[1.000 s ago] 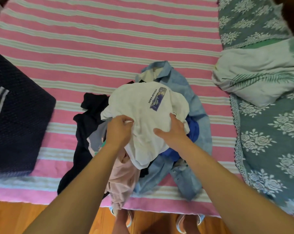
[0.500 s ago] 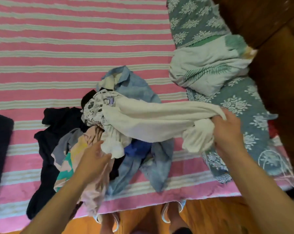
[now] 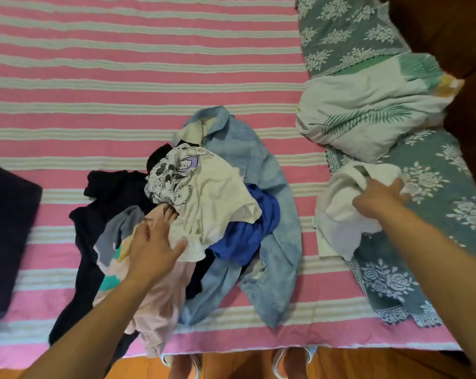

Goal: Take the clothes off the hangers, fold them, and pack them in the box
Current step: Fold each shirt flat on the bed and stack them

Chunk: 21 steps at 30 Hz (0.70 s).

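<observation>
While right hand [image 3: 379,199] grips white garment [image 3: 340,203] — left hand [image 3: 152,242], fingers spread, rests on clothes pile [image 3: 204,214].

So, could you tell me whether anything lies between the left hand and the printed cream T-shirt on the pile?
Nothing visible does. The left hand rests open on the pink garment, its fingers at the edge of the printed cream T-shirt, which lies on top of the pile. The right hand grips a white garment apart from it.

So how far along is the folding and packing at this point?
Early. No hangers show among the clothes, so that step looks done. In hand: the right hand grips a white garment set apart at the right; the left hand rests on the unfolded pile. Left: folding it all; no box in view.
</observation>
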Motion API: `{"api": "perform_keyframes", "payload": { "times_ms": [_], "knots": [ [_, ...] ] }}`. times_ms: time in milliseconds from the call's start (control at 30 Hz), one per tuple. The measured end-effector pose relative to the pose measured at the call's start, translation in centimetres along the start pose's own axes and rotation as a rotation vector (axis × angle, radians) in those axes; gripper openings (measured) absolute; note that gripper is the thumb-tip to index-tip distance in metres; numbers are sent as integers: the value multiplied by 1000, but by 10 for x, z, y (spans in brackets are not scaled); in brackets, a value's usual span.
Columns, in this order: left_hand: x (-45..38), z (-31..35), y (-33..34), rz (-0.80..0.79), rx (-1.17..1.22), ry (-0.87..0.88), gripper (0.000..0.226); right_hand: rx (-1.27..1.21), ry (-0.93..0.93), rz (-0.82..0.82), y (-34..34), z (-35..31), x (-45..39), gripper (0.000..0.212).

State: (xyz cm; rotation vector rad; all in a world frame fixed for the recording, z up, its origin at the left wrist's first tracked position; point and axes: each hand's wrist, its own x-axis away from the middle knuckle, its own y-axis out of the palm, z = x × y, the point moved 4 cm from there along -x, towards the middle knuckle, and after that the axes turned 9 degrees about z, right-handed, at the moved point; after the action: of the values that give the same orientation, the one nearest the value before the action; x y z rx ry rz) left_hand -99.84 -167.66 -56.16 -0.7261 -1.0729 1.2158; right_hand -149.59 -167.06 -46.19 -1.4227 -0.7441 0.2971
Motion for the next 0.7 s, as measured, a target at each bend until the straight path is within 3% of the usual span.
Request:
{"api": "perform_keyframes", "payload": {
  "times_ms": [67,133,200,300,333,400,467,533,600,700],
  "knots": [
    [8,-15,-15,75,80,-103,93,69,-197,11,32,-40,-2,67],
    [11,-51,-20,49,224,-345,117,-53,-377,-80,68,-89,-1,78],
    [11,-89,-22,-9,377,-529,135,-163,-409,-184,98,-131,-9,88],
    [2,-135,-18,-36,625,-692,145,-383,-310,-353,145,-165,-24,108],
    [-1,-149,-14,-43,676,-734,144,-512,-259,-447,158,-172,-21,112],
    [-4,-162,1,-120,826,-808,131,-722,-221,-676,174,-190,5,91],
    [-5,-155,14,-217,1036,-863,112,-818,-300,-814,173,-208,45,65],
    [-8,-128,13,-295,1149,-794,86,-846,-423,-869,166,-226,85,56],
    [-2,-101,10,-322,1227,-767,68,-669,-568,-822,168,-242,119,72],
    [9,-62,4,-348,1309,-679,74,-297,-786,-710,179,-261,177,93]
  ]
}}
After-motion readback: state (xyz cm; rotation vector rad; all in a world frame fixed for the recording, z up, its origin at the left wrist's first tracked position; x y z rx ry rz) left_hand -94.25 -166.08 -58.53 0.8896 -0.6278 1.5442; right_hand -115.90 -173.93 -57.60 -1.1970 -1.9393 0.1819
